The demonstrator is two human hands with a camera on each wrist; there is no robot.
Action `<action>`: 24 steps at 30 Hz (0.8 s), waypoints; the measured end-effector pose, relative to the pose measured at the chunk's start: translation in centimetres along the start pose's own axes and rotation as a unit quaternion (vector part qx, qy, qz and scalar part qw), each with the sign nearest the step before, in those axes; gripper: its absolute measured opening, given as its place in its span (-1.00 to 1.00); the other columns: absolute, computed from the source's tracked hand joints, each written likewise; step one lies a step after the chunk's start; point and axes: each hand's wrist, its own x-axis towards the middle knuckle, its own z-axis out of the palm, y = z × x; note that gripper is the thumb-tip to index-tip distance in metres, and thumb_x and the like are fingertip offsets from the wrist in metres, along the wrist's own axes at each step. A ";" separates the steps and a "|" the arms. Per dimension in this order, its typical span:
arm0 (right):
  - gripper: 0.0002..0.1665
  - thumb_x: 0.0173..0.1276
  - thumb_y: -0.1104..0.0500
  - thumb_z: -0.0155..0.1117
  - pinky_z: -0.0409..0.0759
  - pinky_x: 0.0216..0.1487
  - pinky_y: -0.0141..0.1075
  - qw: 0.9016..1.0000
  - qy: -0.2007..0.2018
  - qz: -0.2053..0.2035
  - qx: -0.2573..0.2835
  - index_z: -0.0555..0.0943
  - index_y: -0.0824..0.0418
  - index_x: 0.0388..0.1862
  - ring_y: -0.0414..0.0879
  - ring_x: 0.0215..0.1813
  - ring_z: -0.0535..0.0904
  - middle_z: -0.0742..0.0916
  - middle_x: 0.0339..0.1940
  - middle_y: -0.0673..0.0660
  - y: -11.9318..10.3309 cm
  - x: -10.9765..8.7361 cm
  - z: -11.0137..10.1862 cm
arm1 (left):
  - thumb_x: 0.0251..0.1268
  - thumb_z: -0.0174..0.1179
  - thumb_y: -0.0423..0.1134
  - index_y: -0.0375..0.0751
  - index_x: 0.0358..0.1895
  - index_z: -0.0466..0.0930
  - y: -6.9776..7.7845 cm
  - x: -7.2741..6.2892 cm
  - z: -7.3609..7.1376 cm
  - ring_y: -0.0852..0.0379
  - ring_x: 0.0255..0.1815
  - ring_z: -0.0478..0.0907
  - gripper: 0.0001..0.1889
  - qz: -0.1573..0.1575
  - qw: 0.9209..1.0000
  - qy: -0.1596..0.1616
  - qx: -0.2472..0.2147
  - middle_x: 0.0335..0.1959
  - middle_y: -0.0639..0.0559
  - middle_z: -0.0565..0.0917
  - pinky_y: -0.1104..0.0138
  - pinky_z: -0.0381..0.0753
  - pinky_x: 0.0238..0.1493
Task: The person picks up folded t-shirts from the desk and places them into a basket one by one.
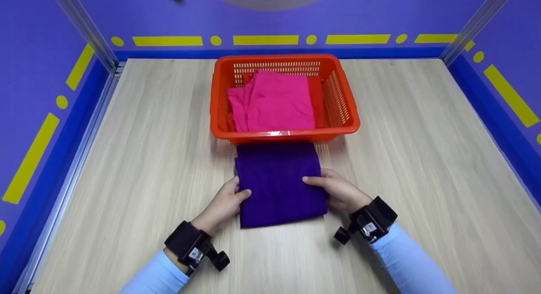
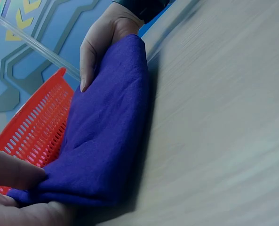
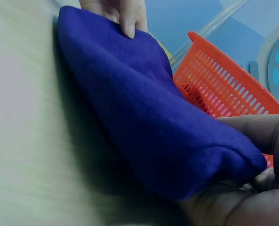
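Note:
A folded purple cloth (image 1: pixel 281 184) lies in front of the basket, its far end close against the basket's near side. My left hand (image 1: pixel 226 203) grips its left edge, thumb on top and fingers underneath. On the opposite edge my right hand (image 1: pixel 340 190) pinches the cloth the same way, thumb on top. Both wrist views show the cloth's near folded edge (image 3: pixel 130 127) lifted a little, with a shadow beneath. Fingers under the cloth are mostly hidden. The orange plastic basket (image 1: pixel 217 99) holds a folded pink garment (image 1: pixel 281 101) with red cloth (image 1: pixel 317 99) under it.
The wood-grain table (image 1: pixel 422 158) extends to both sides of the basket. Blue panels (image 1: pixel 169 15) with yellow markings enclose the back and sides, joined by metal corner posts (image 1: pixel 91 29). Each wrist wears a black strap with a camera (image 1: pixel 367 224).

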 end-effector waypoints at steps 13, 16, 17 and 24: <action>-0.86 0.52 0.27 0.11 0.73 -0.09 -0.15 0.996 -0.008 0.033 0.080 0.53 0.16 0.00 -0.04 -0.15 0.76 0.79 -0.21 0.11 0.5 0.8 0.8 | 0.45 -0.11 -0.51 -0.48 0.43 0.16 -0.8 1.0 -0.1 -0.01 0.15 0.60 -0.50 -0.029 0.992 0.023 -0.118 0.20 -0.24 0.56 0.09 0.58 0.24; -0.83 0.53 0.27 0.10 0.73 -0.08 -0.15 0.996 -0.010 0.032 0.082 0.52 0.16 0.05 -0.03 -0.13 0.75 0.79 -0.19 0.11 0.5 0.7 0.7 | 0.46 -0.12 -0.53 -0.48 0.46 0.12 -0.9 1.1 -0.2 -0.01 0.19 0.57 -0.48 -0.031 0.990 0.019 -0.134 0.26 -0.26 0.51 0.10 0.54 0.28; -0.82 0.53 0.28 0.10 0.73 -0.07 -0.14 0.996 -0.011 0.033 0.083 0.52 0.16 0.05 -0.03 -0.13 0.75 0.79 -0.18 0.11 0.5 0.7 0.6 | 0.46 -0.12 -0.53 -0.48 0.46 0.11 -0.9 1.1 -0.2 -0.01 0.20 0.57 -0.47 -0.031 0.990 0.018 -0.138 0.26 -0.25 0.50 0.10 0.54 0.29; -0.82 0.55 0.30 0.07 0.73 -0.07 -0.14 0.995 -0.021 0.032 0.094 0.53 0.16 0.05 -0.03 -0.11 0.75 0.79 -0.17 0.12 0.4 0.4 0.3 | 0.46 -0.11 -0.55 -0.54 0.41 0.15 -0.6 0.8 -0.4 0.00 0.11 0.62 -0.51 -0.026 0.988 0.020 -0.149 0.10 -0.18 0.60 0.08 0.59 0.22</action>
